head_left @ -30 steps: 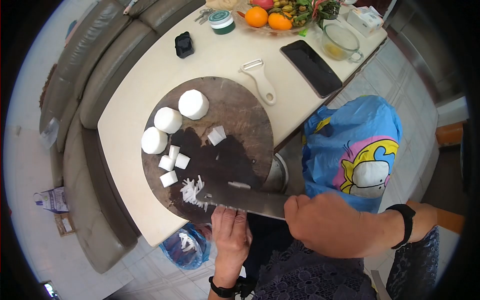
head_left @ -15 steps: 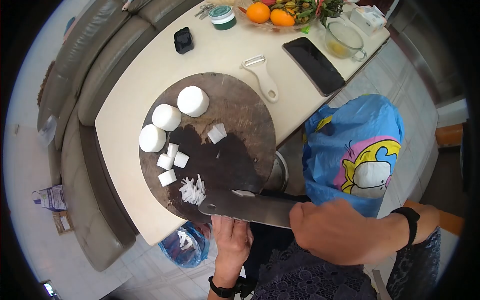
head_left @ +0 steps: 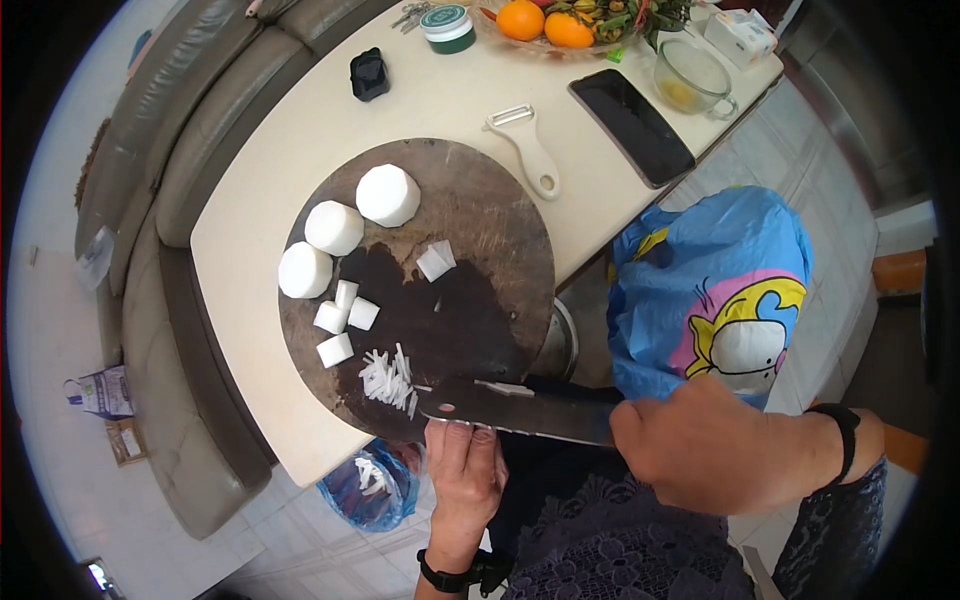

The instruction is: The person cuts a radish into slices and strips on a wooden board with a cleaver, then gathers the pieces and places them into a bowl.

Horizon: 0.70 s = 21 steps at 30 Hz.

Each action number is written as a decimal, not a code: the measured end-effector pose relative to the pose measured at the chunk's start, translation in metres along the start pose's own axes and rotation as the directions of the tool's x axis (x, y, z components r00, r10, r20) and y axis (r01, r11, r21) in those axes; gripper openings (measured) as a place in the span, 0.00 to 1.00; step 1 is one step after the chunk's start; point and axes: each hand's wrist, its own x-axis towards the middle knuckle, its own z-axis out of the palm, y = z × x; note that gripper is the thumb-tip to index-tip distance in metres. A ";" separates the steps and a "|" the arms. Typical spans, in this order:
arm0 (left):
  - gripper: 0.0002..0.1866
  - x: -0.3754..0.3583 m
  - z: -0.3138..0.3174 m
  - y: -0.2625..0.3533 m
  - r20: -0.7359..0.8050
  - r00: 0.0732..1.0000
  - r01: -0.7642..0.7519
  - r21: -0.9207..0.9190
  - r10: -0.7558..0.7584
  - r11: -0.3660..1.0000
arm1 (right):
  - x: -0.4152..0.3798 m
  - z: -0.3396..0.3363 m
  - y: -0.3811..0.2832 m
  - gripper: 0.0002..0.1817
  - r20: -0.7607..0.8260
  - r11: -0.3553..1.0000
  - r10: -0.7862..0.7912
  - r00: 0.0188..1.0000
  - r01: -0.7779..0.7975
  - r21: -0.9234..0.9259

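Observation:
My right hand [head_left: 735, 445] is wrapped round the handle of a broad kitchen knife [head_left: 535, 414], whose blade lies across the near edge of a round dark cutting board [head_left: 490, 200]. A pale sliver clings to the blade. Fingers pressed together, my left hand [head_left: 465, 470] is against the blade's near side; whatever is under its fingertips is hidden. Beyond the blade tip lies a heap of thin white strips [head_left: 386, 378], which look like white radish. Several white blocks [head_left: 335, 349], three thick peeled rounds [head_left: 388, 196] and some thin slices [head_left: 436, 261] rest farther up the board.
On the cream table [head_left: 250, 190] lie a white peeler [head_left: 530, 155], a black phone [head_left: 632, 127], a glass cup [head_left: 692, 78] and a green-labelled tub [head_left: 447, 30]. A bag with scraps [head_left: 370, 487] hangs below the edge. A blue bag-like cover [head_left: 700, 270] stands at right.
The knife and my right hand have shifted to the right. More strips now lie loose between the heap and the blade tip. My left hand has hardly moved.

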 end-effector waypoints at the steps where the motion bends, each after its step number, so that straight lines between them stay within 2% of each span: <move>1: 0.16 -0.001 -0.001 0.000 0.000 1.000 -0.001 0.002 0.001 1.000 | 0.002 0.000 0.002 0.08 0.001 0.999 -0.010 1.000 0.010 0.041; 2: 0.16 -0.002 -0.002 0.000 0.027 1.000 0.008 -0.012 -0.007 1.000 | 0.004 0.002 0.002 0.08 -0.004 0.999 -0.011 1.000 0.011 0.040; 4: 0.15 -0.002 -0.002 0.000 0.048 0.999 0.012 -0.017 -0.011 1.000 | 0.012 0.009 0.002 0.08 -0.123 0.993 -0.073 0.990 0.083 0.085; 7: 0.16 0.000 -0.002 0.002 0.029 0.999 0.036 -0.001 -0.036 0.999 | 0.021 0.016 0.004 0.07 -0.136 0.994 -0.043 0.990 0.055 0.089; 10: 0.18 0.005 -0.003 0.007 -0.051 0.998 0.047 0.023 -0.046 0.999 | 0.025 0.023 0.013 0.05 -0.216 0.993 0.008 0.976 0.018 0.118; 11: 0.17 0.008 -0.004 0.009 -0.108 0.989 0.103 0.020 -0.100 0.995 | 0.028 0.026 0.019 0.05 -0.223 0.994 -0.004 0.975 0.029 0.109; 13: 0.16 0.015 -0.008 0.013 -0.178 0.973 0.157 0.025 -0.150 0.987 | 0.036 0.024 0.028 0.06 -0.336 0.955 0.027 0.942 0.074 0.286; 14: 0.15 0.018 -0.009 0.016 -0.249 0.888 0.339 -0.214 -0.387 0.916 | 0.038 0.021 0.034 0.06 -0.345 0.956 0.011 0.939 0.092 0.280; 15: 0.14 0.023 -0.011 0.019 -0.258 0.753 0.458 -0.455 -0.605 0.764 | 0.041 0.012 0.039 0.08 -0.201 0.835 0.049 0.978 0.071 0.546; 16: 0.18 0.028 -0.013 0.021 -0.156 0.652 0.467 -0.689 -0.742 0.554 | 0.043 0.005 0.042 0.11 -0.045 0.649 0.040 0.998 0.008 0.761; 17: 0.18 0.034 -0.017 0.020 -0.174 0.651 0.460 -0.685 -0.739 0.566 | 0.044 0.001 0.043 0.11 -0.054 0.654 0.024 0.998 0.025 0.756; 18: 0.20 0.040 -0.022 0.017 0.052 0.623 0.351 -0.910 -0.781 0.220 | 0.044 -0.002 0.043 0.13 0.037 0.544 0.042 0.998 -0.054 0.837; 19: 0.23 0.044 -0.026 0.015 0.277 0.634 0.215 -0.960 -0.722 -0.180 | 0.043 -0.003 0.043 0.14 0.130 0.424 0.049 0.990 -0.138 0.895; 20: 0.24 0.045 -0.026 0.013 0.370 0.643 0.165 -0.922 -0.670 -0.351 | 0.042 -0.005 0.043 0.14 0.118 0.431 0.042 0.992 -0.124 0.894; 21: 0.24 0.046 -0.025 0.011 0.357 0.653 0.159 -0.927 -0.668 -0.340 | 0.041 -0.004 0.044 0.16 0.129 0.380 0.002 0.992 -0.120 0.917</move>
